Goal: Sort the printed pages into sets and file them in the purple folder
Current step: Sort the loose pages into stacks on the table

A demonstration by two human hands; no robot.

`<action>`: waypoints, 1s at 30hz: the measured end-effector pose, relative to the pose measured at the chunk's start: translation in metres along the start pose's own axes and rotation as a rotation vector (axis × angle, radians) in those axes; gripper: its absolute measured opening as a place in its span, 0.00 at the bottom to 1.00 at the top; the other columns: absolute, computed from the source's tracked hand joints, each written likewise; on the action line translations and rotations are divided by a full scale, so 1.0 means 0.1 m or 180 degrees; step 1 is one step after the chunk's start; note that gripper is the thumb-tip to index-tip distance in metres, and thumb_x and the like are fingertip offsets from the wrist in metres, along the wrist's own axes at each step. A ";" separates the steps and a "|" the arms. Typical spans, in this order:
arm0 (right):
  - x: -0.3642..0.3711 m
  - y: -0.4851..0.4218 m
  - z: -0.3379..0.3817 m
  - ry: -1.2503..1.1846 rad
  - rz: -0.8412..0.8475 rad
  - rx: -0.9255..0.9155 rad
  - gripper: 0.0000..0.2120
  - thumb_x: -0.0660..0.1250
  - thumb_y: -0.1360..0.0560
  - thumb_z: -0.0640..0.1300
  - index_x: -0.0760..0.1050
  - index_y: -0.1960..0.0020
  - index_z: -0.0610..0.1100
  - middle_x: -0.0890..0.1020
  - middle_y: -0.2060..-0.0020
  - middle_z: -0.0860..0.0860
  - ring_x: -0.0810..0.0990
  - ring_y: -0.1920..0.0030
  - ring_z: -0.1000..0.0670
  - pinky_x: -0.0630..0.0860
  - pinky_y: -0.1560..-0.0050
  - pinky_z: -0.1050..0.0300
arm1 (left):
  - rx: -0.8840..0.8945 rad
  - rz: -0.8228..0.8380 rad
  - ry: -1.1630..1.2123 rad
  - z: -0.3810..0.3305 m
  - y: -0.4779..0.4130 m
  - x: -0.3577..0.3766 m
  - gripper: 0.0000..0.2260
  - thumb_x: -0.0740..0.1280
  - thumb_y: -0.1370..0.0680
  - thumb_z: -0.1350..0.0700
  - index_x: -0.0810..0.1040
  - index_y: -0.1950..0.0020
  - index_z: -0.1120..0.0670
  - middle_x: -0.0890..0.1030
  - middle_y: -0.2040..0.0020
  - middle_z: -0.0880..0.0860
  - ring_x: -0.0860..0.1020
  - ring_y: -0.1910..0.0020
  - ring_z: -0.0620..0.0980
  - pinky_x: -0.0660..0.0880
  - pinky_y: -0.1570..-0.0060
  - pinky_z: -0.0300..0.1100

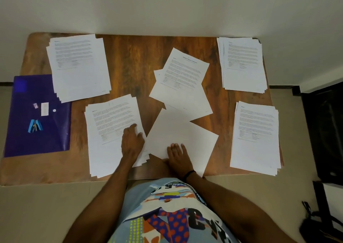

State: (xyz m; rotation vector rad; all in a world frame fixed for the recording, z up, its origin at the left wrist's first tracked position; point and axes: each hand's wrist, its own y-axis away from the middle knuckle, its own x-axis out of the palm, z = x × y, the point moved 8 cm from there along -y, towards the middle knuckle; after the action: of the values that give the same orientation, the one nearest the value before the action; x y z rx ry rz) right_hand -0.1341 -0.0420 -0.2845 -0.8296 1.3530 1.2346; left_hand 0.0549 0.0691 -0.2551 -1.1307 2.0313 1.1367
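Observation:
Several piles of printed pages lie on the wooden table (133,60). My left hand (132,142) rests flat on the near-left pile (109,124), fingers spread over its right edge. My right hand (178,154) presses flat on a blank-side-up sheet (181,137) at the near centre. Behind that sheet lies a loose, fanned pile (183,79). Other piles sit at the far left (78,68), far right (243,64) and near right (256,137). The purple folder (39,138) lies shut at the table's left end, partly under the far-left pile.
A small blue stapler (35,126) and a white label (44,109) sit on the folder. The table stands against a white wall. A dark piece of furniture (324,131) stands to the right, with a black bag (319,224) on the floor.

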 end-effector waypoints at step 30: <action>-2.28 -0.86 -0.96 -0.6908 -0.0459 0.1494 0.06 0.65 0.25 0.40 0.75 0.49 0.41 0.79 0.51 0.41 0.79 0.57 0.45 0.76 0.60 0.54 | 0.0440 0.0849 0.2439 -1.30 0.00 -1.02 0.16 0.66 0.22 0.38 0.77 0.36 0.41 0.82 0.44 0.39 0.82 0.46 0.46 0.79 0.43 0.49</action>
State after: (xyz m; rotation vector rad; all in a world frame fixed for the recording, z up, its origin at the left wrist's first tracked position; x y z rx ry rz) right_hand -0.0338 -0.1899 -0.0923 0.7801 -0.2960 0.8390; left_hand 0.0981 -0.0022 -0.1129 -1.3902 2.8592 0.7026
